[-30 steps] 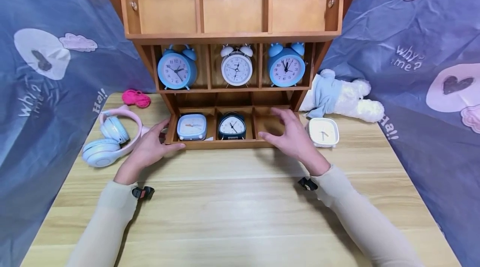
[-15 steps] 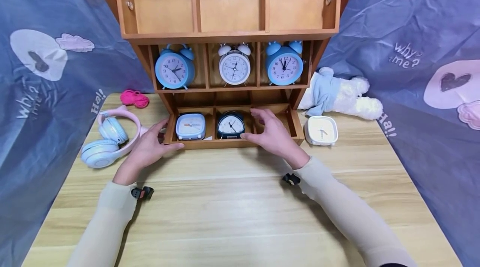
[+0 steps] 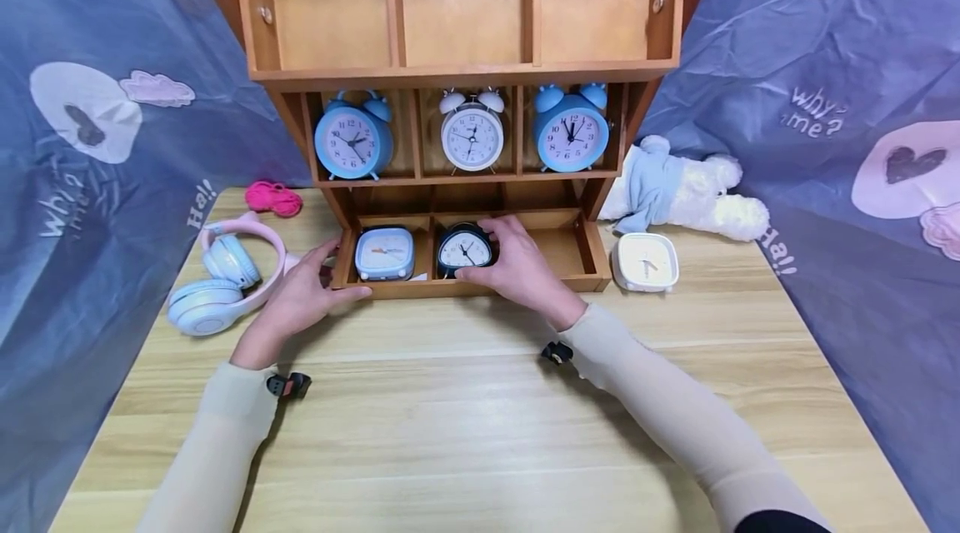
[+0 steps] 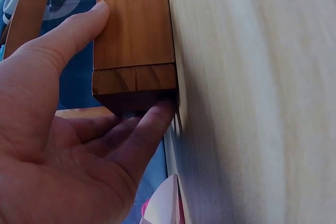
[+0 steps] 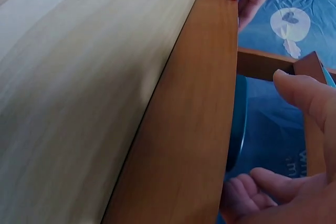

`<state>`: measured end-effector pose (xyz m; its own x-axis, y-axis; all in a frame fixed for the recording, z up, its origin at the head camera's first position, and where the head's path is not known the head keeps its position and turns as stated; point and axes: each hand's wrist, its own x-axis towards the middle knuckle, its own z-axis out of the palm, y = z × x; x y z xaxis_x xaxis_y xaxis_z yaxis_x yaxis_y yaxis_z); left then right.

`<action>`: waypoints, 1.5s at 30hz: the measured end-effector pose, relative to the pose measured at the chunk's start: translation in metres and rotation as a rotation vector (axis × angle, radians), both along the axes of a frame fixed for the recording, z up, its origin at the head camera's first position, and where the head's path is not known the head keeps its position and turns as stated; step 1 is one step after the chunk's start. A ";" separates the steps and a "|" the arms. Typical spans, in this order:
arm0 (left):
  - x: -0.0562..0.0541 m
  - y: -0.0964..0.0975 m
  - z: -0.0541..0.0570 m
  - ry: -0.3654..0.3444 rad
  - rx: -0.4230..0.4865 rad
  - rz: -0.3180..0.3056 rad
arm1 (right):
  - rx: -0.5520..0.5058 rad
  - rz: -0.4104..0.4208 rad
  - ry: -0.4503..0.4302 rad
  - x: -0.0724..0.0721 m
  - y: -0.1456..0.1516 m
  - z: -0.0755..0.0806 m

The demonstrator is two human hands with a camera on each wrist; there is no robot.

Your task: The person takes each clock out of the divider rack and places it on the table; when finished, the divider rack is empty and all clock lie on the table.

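Wood-grain tabletop [image 3: 480,408], blue printed backdrop [image 3: 787,58]. L hand [image 3: 302,296]: thumb front, fingers at side, gripping L end of rack [image 3: 420,291], prob. to steady it. Dark clock [image 3: 462,252] in btm mid. slot; R hand [image 3: 521,268]: thumb/fingers apart around it; pinching? can't tell.

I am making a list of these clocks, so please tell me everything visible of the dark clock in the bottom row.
The dark clock has a plastic-looking, rounded-triangular case and a white dial with black hands; numerals look too small to read. It sits in the middle compartment of the bottom row of the wooden shelf, dial facing the head camera. The right hand covers its lower right; contact is unclear.
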<state>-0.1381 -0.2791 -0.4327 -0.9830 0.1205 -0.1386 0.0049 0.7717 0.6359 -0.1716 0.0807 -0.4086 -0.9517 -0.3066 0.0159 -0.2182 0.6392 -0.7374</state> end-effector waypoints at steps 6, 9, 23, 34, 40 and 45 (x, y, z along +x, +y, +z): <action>-0.002 0.001 -0.001 0.007 0.013 0.000 | 0.044 -0.066 -0.011 -0.001 -0.013 -0.001; -0.004 0.001 -0.001 0.007 0.016 0.001 | 0.071 -0.086 -0.019 -0.002 -0.020 -0.002; -0.004 0.001 -0.001 0.004 0.003 -0.005 | 0.160 -0.145 -0.008 -0.005 -0.036 -0.006; -0.005 0.001 -0.001 -0.007 -0.003 -0.005 | 0.163 -0.180 -0.042 -0.008 -0.044 -0.010; -0.003 0.000 -0.001 -0.008 -0.008 -0.003 | 0.172 -0.178 -0.031 -0.008 -0.046 -0.011; -0.002 -0.001 0.000 -0.004 -0.005 0.000 | 0.171 -0.172 -0.021 -0.022 -0.045 -0.033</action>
